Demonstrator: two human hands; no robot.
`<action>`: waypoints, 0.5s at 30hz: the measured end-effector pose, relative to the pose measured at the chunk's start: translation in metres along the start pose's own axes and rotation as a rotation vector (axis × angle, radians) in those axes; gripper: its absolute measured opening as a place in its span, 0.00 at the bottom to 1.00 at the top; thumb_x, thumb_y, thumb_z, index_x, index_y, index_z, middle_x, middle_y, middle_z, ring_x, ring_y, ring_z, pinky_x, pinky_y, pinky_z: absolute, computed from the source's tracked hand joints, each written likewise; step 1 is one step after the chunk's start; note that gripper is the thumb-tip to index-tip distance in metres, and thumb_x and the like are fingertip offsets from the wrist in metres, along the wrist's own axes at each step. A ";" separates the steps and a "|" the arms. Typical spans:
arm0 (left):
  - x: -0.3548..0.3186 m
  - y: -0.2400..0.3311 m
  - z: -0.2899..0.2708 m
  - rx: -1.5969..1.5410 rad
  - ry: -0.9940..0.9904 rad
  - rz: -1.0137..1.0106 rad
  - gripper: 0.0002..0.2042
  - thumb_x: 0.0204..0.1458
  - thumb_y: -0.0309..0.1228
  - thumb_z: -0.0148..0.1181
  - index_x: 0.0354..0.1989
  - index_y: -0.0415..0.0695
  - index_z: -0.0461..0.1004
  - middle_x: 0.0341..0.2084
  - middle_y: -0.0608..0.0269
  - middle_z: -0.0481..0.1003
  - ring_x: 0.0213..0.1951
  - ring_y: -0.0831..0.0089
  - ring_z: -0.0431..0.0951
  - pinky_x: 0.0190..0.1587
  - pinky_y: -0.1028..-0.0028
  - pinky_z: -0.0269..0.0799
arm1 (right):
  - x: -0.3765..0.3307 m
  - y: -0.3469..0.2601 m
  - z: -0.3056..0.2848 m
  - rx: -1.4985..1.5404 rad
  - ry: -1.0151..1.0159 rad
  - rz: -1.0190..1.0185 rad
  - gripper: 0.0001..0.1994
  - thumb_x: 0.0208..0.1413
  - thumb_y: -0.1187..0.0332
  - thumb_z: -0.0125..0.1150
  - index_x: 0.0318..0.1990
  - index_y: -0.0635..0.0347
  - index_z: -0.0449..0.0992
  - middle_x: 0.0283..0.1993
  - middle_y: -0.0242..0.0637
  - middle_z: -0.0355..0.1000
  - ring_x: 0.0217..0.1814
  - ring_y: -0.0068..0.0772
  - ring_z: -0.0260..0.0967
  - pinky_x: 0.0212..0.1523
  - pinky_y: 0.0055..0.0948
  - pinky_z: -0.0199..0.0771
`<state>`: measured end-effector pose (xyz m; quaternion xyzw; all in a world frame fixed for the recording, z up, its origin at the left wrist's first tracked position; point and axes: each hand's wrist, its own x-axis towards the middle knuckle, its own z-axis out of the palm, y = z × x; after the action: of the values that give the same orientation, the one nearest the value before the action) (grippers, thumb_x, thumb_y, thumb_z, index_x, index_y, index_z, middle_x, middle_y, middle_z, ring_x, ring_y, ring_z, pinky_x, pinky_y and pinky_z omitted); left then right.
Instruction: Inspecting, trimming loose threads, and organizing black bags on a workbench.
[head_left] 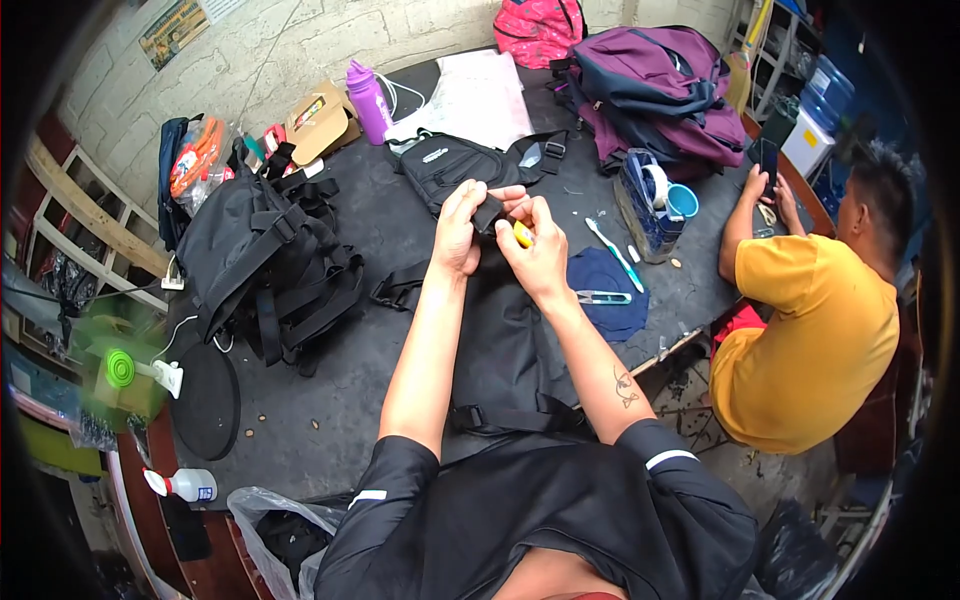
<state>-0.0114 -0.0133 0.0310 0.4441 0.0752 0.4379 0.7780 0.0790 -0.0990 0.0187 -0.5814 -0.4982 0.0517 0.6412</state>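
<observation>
closest to the camera is the person's own dark shirt, and from it both bare forearms go up to the middle of the grey work table. between the arms lies a long piece of black fabric with a strap and buckle near its lower end. the left hand pinches a small black strap end at the top of this fabric, thumb and fingers pressed together on it. the right hand is closed around a small yellow tool and holds it just beside the strap end; what kind of tool it is i cannot tell.

as a judgement, the work on this strap end is in the middle: the piece is held up and the tool is at it, but no finished edge is visible. a small black bag lies just behind the hands, a pile of black bags is on the left, and small scissors rest on a blue cloth at the right. another person in a yellow shirt sits at the right side of the table
</observation>
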 end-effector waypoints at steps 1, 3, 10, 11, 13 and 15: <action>-0.001 0.001 -0.001 -0.005 -0.005 -0.004 0.08 0.61 0.34 0.50 0.33 0.43 0.65 0.41 0.42 0.77 0.40 0.60 0.80 0.47 0.65 0.76 | 0.000 -0.001 0.000 0.008 0.005 -0.005 0.10 0.51 0.72 0.63 0.34 0.63 0.66 0.30 0.34 0.71 0.29 0.21 0.68 0.32 0.23 0.70; -0.002 0.001 -0.002 -0.014 -0.011 -0.005 0.08 0.61 0.34 0.50 0.33 0.43 0.65 0.42 0.42 0.77 0.41 0.59 0.80 0.47 0.64 0.76 | -0.001 -0.003 0.000 0.007 0.018 -0.027 0.10 0.51 0.72 0.63 0.33 0.63 0.65 0.30 0.34 0.71 0.28 0.21 0.68 0.31 0.23 0.70; -0.002 0.001 -0.003 0.000 -0.023 0.006 0.09 0.61 0.34 0.50 0.34 0.42 0.66 0.42 0.42 0.77 0.42 0.58 0.80 0.47 0.63 0.77 | -0.002 -0.005 0.002 0.025 0.026 0.001 0.09 0.51 0.74 0.62 0.33 0.63 0.65 0.28 0.36 0.71 0.28 0.22 0.68 0.31 0.24 0.70; -0.002 0.002 -0.003 0.001 -0.023 0.010 0.09 0.61 0.34 0.50 0.34 0.42 0.66 0.42 0.42 0.77 0.42 0.58 0.80 0.47 0.64 0.77 | -0.002 -0.005 0.002 0.033 0.016 0.006 0.09 0.51 0.74 0.61 0.33 0.63 0.65 0.28 0.36 0.71 0.28 0.21 0.68 0.31 0.24 0.70; -0.003 0.002 -0.004 0.008 -0.016 0.004 0.09 0.61 0.35 0.50 0.34 0.42 0.66 0.42 0.42 0.77 0.42 0.58 0.80 0.47 0.64 0.77 | -0.002 -0.004 0.002 0.035 0.006 0.004 0.09 0.51 0.74 0.61 0.33 0.64 0.65 0.28 0.36 0.70 0.27 0.21 0.67 0.31 0.24 0.70; -0.003 0.001 -0.004 0.010 -0.013 0.004 0.09 0.61 0.35 0.50 0.34 0.42 0.66 0.42 0.42 0.77 0.42 0.58 0.80 0.47 0.64 0.77 | -0.002 -0.002 0.001 0.012 0.014 -0.022 0.09 0.51 0.74 0.61 0.33 0.63 0.65 0.28 0.36 0.70 0.27 0.21 0.67 0.30 0.24 0.70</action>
<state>-0.0156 -0.0127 0.0287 0.4511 0.0715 0.4360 0.7754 0.0759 -0.1004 0.0189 -0.5725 -0.4999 0.0436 0.6484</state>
